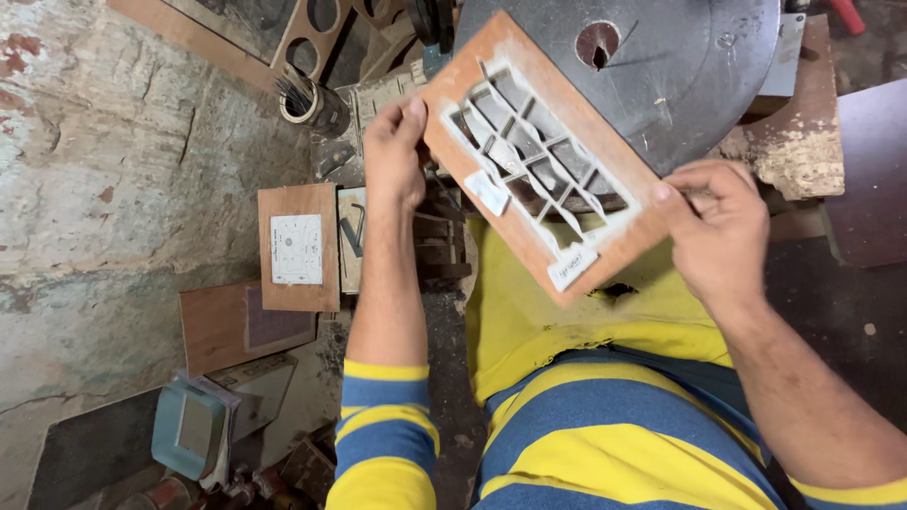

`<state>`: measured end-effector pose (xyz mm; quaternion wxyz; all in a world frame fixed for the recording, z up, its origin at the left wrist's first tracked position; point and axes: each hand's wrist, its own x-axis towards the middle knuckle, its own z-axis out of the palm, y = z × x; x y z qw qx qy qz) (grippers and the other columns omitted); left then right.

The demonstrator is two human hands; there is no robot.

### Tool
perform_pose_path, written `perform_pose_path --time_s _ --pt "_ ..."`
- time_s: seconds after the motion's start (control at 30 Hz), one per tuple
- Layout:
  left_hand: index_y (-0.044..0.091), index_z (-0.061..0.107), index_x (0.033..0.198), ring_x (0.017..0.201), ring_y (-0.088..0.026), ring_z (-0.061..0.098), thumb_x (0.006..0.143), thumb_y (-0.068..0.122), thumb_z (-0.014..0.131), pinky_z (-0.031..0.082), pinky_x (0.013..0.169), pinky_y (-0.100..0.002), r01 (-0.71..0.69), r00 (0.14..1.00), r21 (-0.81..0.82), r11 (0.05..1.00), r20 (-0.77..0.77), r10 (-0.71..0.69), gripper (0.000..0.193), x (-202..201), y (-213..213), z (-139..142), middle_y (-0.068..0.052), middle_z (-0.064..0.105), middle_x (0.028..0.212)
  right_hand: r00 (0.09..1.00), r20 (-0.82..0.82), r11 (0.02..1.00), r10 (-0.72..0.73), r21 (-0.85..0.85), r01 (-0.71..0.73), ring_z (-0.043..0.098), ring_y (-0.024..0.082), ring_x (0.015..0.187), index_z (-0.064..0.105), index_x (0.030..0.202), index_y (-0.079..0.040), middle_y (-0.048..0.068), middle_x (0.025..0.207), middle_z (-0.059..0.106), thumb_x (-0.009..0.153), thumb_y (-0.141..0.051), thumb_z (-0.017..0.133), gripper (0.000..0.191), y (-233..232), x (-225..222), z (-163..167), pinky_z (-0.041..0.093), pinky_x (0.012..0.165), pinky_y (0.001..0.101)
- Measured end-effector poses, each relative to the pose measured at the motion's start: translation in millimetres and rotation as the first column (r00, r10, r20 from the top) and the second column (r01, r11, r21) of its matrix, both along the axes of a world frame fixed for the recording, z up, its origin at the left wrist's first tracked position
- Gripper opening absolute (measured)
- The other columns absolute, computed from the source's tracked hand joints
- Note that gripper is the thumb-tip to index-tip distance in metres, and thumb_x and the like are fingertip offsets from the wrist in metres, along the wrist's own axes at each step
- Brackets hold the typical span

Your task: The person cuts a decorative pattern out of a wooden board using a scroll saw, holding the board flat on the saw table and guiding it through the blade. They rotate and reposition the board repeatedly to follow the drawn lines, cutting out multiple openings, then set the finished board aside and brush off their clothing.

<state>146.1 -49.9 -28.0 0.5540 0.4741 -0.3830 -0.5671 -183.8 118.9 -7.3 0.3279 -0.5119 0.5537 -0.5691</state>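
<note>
The person holds a rectangular brown wooden panel with a cut-out wavy lattice pattern [543, 156] up in the air with both hands, above the lap in yellow cloth and partly in front of the round dark metal disc [680, 66] of the machine. The long axis of the panel runs diagonally, from the upper left near the top edge of the disc down to the lower right, and its patterned face is turned toward the camera. The left hand [395, 156] is closed on the upper left short edge, thumb on the front face. The right hand [720, 231] is closed on the lower right long edge, pinching it. On the dusty floor at the left lies a smaller brown wooden board with a white paper square [299, 247], well apart from the hands.
</note>
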Motion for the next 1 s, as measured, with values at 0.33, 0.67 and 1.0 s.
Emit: perform_pose_path --time_s 0.33,0.67,1.0 --pt "-0.009 0.061 0.133 0.086 -0.014 0.068 0.104 0.015 0.063 0.058 0.072 -0.029 -0.021 0.996 0.052 0.998 -0.082 0.025 0.037 -67.1 126.0 11.7 -0.011 0.073 0.107 0.843 0.535 0.926 -0.053 0.342 -0.16 0.069 0.015 0.098 0.066 0.13 0.009 0.012 0.115 0.072 0.107 -0.006 0.064 0.028 84.2 -90.9 -15.4 0.055 0.092 0.0291" --pt "0.0 0.055 0.138 0.086 -0.015 0.072 0.101 0.023 0.063 0.064 0.076 -0.032 0.391 0.919 0.114 0.913 -0.002 -0.393 0.044 -171.2 178.0 18.5 -0.01 0.073 0.107 0.856 0.478 0.968 -0.199 0.234 0.094 0.074 0.028 0.103 0.064 0.13 0.013 0.021 0.117 0.072 0.118 -0.015 0.063 0.031 214.8 -262.9 -60.2 0.059 0.1 0.0443" --pt "-0.002 0.069 0.121 0.087 -0.016 0.074 0.1 0.018 0.069 0.062 0.078 -0.029 0.329 0.855 0.241 0.913 0.335 -0.397 0.03 -125.1 193.7 -48.3 -0.011 0.076 0.102 0.673 0.521 0.824 -0.525 0.114 0.554 0.073 0.025 0.111 0.068 0.133 0.013 0.018 0.13 0.073 0.114 -0.004 0.064 0.025 227.2 -346.1 -154.1 0.059 0.109 0.0395"
